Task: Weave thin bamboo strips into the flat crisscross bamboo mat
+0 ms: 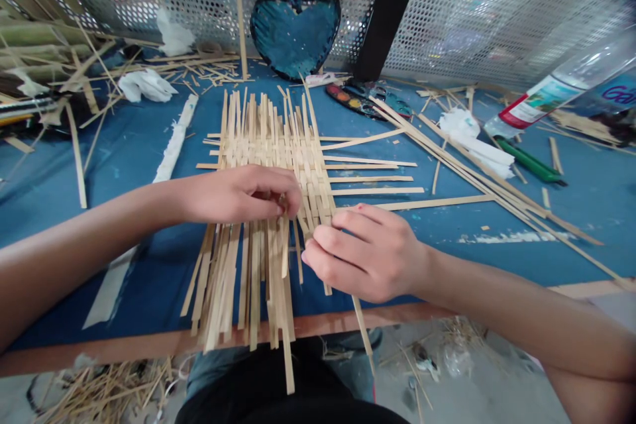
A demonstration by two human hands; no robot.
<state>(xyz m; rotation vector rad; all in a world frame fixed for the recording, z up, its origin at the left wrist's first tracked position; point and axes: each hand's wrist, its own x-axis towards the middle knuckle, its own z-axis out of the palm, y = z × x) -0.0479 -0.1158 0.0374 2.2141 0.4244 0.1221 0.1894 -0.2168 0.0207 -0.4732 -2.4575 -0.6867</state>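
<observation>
Lap: black cloth (278, 397) of the person sits nearest, just below the wooden table edge (199, 342).
Left hand (238, 195): fingers are curled down and seem to pinch the strips inside the weave.
Right hand (362, 255): it is half open, with bent fingers, and the fingertips (312, 257) touch the lower edge of the weave.
Woven bamboo mat (278, 152): it lies flat on the blue sheet (124, 265), between the hands and partly under them; loose strips stick out toward the person and to the right.
Nearby: a paint palette (358, 101) lies beyond the mat, and a plastic bottle (561, 89) lies to the right.
</observation>
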